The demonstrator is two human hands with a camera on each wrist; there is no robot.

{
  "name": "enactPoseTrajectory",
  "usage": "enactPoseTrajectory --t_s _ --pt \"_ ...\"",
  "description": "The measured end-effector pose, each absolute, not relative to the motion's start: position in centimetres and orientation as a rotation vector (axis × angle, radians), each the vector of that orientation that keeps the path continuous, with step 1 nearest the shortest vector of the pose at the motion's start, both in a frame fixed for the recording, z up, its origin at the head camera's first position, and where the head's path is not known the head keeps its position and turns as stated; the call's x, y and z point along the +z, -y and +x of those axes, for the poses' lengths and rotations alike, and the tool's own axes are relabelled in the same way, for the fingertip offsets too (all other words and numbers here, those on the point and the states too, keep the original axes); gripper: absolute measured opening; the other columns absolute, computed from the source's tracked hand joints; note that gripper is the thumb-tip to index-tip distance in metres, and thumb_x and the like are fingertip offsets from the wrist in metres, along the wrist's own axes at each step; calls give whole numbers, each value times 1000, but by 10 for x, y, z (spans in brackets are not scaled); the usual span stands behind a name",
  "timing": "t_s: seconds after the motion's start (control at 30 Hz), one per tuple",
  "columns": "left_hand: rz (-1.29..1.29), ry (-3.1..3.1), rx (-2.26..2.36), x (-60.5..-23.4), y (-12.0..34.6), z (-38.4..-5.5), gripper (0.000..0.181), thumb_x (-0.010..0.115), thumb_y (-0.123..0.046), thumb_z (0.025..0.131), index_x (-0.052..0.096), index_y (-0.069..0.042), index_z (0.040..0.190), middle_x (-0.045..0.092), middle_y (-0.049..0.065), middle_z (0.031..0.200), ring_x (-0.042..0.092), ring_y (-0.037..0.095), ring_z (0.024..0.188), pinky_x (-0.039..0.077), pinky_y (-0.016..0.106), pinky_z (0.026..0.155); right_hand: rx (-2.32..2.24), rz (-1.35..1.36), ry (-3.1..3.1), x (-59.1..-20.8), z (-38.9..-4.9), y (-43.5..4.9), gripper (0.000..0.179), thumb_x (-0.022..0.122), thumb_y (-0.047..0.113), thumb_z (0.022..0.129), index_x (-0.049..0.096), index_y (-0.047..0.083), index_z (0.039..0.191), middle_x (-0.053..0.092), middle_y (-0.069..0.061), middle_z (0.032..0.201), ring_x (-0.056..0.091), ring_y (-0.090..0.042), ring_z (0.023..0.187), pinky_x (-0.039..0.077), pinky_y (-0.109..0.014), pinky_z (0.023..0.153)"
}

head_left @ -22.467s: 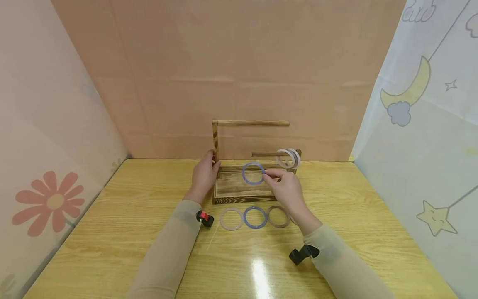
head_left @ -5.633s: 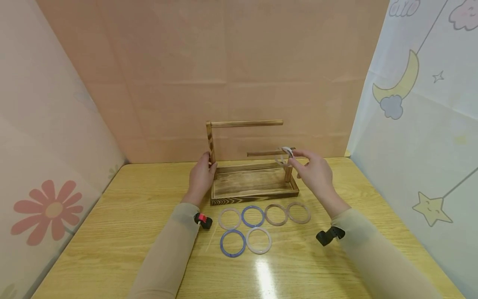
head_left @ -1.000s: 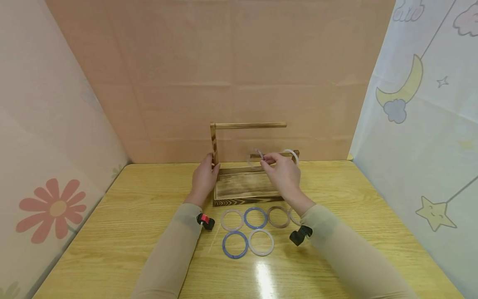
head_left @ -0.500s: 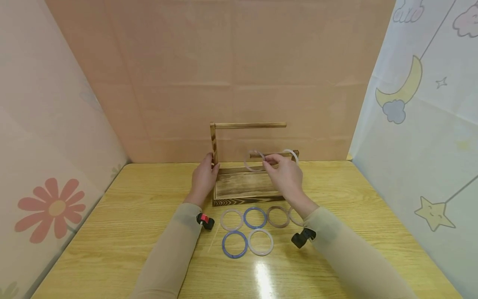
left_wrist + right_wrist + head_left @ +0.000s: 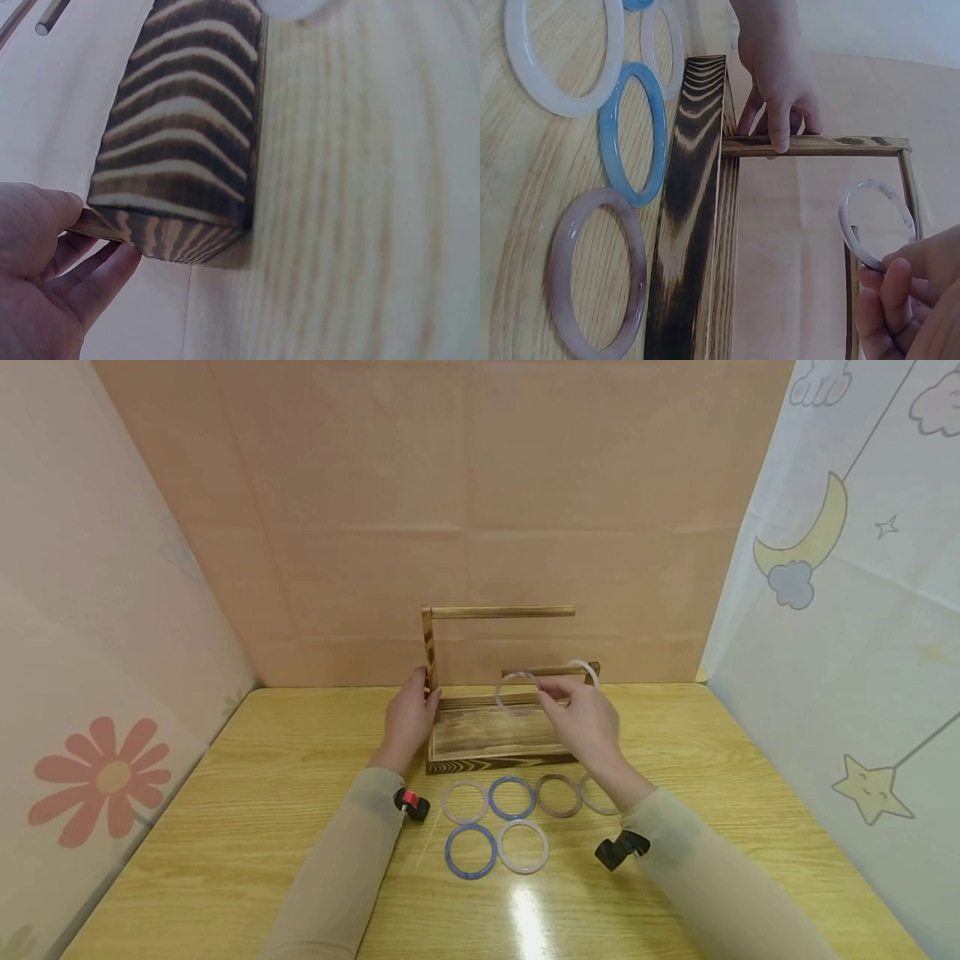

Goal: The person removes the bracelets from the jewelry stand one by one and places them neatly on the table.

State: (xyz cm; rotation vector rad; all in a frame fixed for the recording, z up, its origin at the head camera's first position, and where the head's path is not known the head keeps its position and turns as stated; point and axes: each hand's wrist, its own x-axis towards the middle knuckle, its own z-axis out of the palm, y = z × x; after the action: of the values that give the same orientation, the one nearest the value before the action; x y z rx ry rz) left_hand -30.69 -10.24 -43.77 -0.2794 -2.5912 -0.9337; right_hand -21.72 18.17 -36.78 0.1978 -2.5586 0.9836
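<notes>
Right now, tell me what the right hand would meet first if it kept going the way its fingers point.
The right hand, pinching a clear bangle, points left and away. Probably the left upright post, held by the left hand, comes first, though depth is unclear.

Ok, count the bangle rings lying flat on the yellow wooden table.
6. Back row: pale ring, blue ring, brownish ring, and a pale ring partly hidden behind the right forearm. Front row: blue ring, white ring. The forearm may hide more.
</notes>
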Motion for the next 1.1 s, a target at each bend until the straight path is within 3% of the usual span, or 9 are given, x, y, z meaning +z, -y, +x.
enactPoseTrajectory --t_s 0.23,0.43,0.77,1.1 --pt "-277 2606 -928 -437 103 -307 43 64 -21 115 54 3 150 70 23 130 74 38 111 61 56 90 986 197 2578 -370 -212 -190 27 72 32 109 83 18 129 82 -2 114 56 -17 53 34 -32 45" --pt "-282 2597 -920 -437 103 -306 43 64 -19 115 53 4 150 70 23 130 74 39 111 61 56 90 970 198 2612 -372 -207 -198 26 72 31 109 84 17 127 83 -3 110 49 -17 48 30 -30 44" --pt "-272 2608 -923 -436 102 -307 42 63 -22 116 54 2 149 70 22 131 74 38 111 61 55 89 939 194 2657 -373 -197 -214 27 73 33 109 84 17 128 83 -5 110 65 -17 69 44 -37 53" --pt "-279 2600 -940 -436 102 -306 41 64 -20 115 54 3 148 71 22 132 74 39 112 61 56 90 919 175 2715 -376 -184 -232 29 72 31 109 83 16 131 83 -6 110 63 -16 64 43 -37 51"
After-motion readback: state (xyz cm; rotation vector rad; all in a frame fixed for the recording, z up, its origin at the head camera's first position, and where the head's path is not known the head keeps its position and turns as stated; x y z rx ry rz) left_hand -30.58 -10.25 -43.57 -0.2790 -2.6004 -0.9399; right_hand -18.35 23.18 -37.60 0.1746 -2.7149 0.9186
